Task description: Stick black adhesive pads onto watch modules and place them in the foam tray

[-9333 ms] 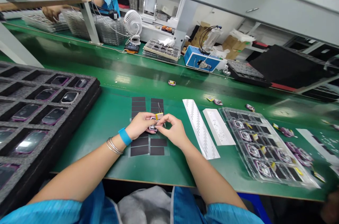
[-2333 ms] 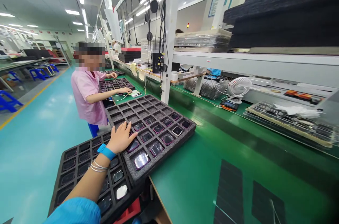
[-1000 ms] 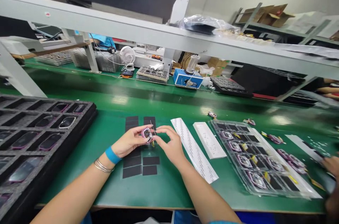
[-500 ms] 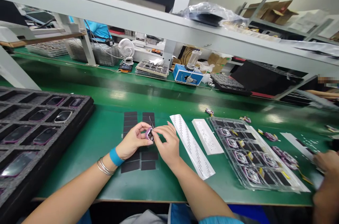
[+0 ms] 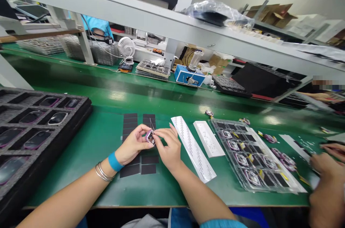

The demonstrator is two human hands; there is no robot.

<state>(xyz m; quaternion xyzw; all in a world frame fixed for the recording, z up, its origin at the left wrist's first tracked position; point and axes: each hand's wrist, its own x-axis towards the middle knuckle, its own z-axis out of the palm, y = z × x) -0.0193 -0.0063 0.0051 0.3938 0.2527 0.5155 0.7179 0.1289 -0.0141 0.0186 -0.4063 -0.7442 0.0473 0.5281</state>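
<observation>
My left hand point(image 5: 133, 144) and my right hand point(image 5: 167, 147) meet over the green bench, both pinched on a small purple watch case point(image 5: 149, 137). My left fingers grip its left side; my right fingertips press on its right side. Thin tweezers point(image 5: 151, 124) stick up just behind the case; which hand holds them I cannot tell. Under my hands lies a sheet of black rectangular pads point(image 5: 138, 163). A blue band and metal bangles circle my left wrist.
A black foam tray point(image 5: 40, 127) with purple cases fills the left. Two white sticker strips point(image 5: 192, 149) and a clear tray point(image 5: 250, 154) of cases lie to the right. A co-worker's hands point(image 5: 323, 159) work at the far right. A fan point(image 5: 126, 47) and a blue device point(image 5: 185, 75) stand across the green belt.
My left hand left the foam tray at my side and came back to the bench with a purple case. Both hands now hold it, almost still in the last second.
</observation>
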